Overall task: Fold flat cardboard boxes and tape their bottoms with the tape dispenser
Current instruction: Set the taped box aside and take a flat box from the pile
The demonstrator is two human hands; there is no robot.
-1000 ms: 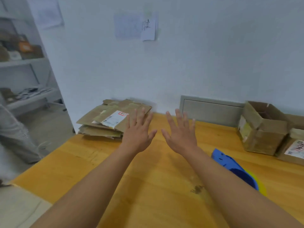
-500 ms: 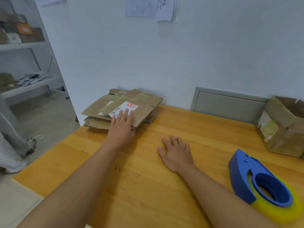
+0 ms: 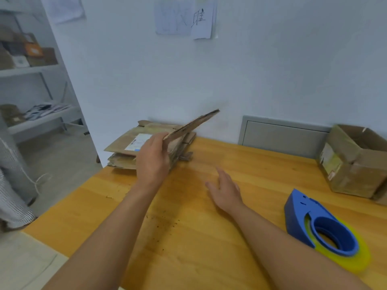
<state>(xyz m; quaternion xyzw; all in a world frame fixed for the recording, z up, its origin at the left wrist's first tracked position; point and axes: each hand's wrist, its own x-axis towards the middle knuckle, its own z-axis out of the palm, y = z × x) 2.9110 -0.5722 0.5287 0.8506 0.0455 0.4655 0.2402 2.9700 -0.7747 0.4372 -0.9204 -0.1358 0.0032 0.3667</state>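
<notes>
Flat cardboard box (image 3: 193, 124): lifted off the pile at the bench's far left corner, tilted, its far end raised toward the wall and its near end low at the left hand.
Left hand (image 3: 152, 159): grips the near end of the flat cardboard box, thumb on the upper face, fingers curled out of sight beneath it; the forearm reaches in from the bench's near edge.
Right hand (image 3: 225, 190): not holding anything, fingers loosely spread with the palm down, over the middle of the bench to the right of the pile; whether it touches the wood I cannot tell, as it is blurred.
Pile of flattened boxes (image 3: 134, 146): lies at the far left corner of the bench against the wall; the top piece carries a white shipping label (image 3: 139, 141).
Tape dispenser (image 3: 320, 227): blue, with a yellow roll of tape, lies on its side near the bench's right edge, well apart from both hands.
Assembled box (image 3: 351, 162): brown, open at the top, stands at the far right of the bench near the wall.
Bench (image 3: 188, 237): yellow-orange wood, with small dark crumbs scattered between the two forearms.
Wall: white, with paper sheets (image 3: 184, 16) pinned above the pile and a grey panel (image 3: 280, 136) low behind the bench.
Shelves (image 3: 31, 70): off to the left beyond the bench, holding boxes and papers.
</notes>
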